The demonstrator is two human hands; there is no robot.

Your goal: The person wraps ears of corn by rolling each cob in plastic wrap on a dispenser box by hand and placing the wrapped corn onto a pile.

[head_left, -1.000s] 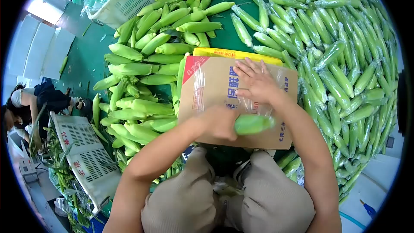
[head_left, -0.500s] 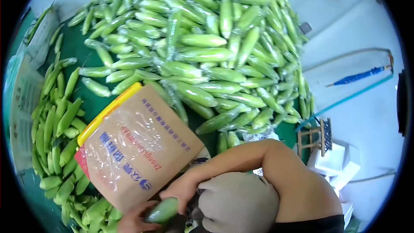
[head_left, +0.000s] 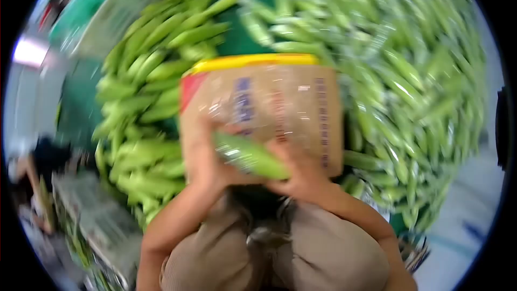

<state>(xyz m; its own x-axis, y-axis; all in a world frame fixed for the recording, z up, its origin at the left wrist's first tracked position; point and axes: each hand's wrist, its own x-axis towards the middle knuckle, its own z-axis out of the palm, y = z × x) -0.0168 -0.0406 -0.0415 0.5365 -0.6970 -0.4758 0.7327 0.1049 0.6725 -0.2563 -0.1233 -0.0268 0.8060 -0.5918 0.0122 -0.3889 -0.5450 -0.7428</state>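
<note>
A green-husked ear of corn (head_left: 250, 155) with a shiny, film-like surface is held slantwise above the near part of a brown cardboard box (head_left: 318, 113). My left hand (head_left: 205, 153) closes round its left end. At the right end, my right hand (head_left: 299, 170) grips it with the fingers bent. Motion smears both hands, so the exact finger positions are hard to make out. Clear film (head_left: 274, 83) glistens across the box top, which bears blue and red print. A yellow strip (head_left: 253, 62) runs along the far edge of the box.
Unwrapped green corn ears (head_left: 156, 97) lie heaped left of the box. To the right is a large pile of film-wrapped ears (head_left: 409, 91). A pale crate (head_left: 105, 24) stands at the far left, and a grey crate (head_left: 97, 215) at the near left. My knees (head_left: 328, 242) are close below the box.
My view has swung leftward and straightened over the box. Both hands have brought the ear of corn from beside the box's near corner to above its top.
</note>
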